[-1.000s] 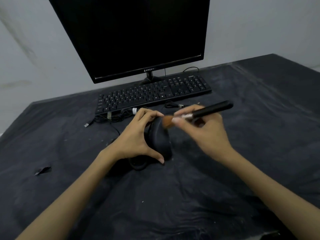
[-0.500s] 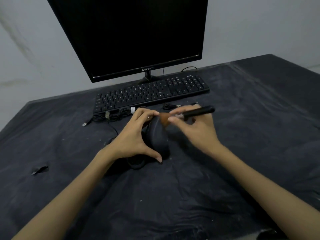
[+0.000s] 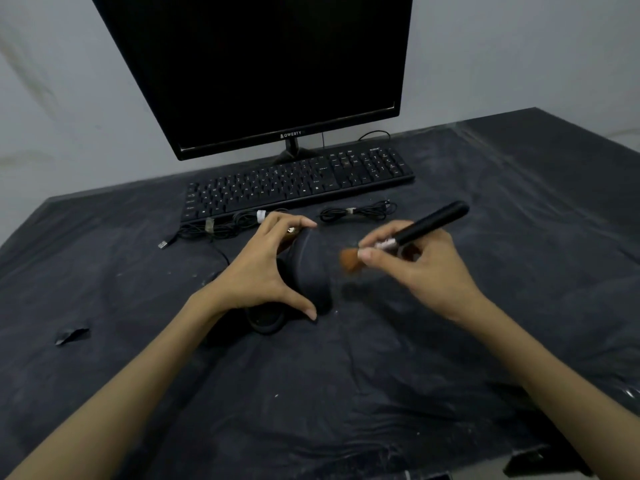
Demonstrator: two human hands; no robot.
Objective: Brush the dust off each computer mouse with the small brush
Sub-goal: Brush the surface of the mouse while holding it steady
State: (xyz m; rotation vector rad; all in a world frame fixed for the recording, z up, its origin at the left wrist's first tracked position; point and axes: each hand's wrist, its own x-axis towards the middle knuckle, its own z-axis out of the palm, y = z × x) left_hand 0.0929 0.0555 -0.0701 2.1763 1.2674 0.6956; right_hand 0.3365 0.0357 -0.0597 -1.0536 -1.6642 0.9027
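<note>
Change: we note the small brush [image 3: 408, 237] has swung right, off the mouse [image 3: 311, 268]; its bristles are now clear of the shell.
Left hand [image 3: 258, 268]: thumb and fingers clamp the mouse end to end, tipped on edge on the table [image 3: 519, 202].
Mouse: we judge it light, rigid, smooth; best held by the ends.
Right hand [image 3: 422, 268]: just right of the mouse, pinching the brush at the ferrule.

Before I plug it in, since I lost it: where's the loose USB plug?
Head view: the USB plug lies on the table's left, below the keyboard's left end.
</note>
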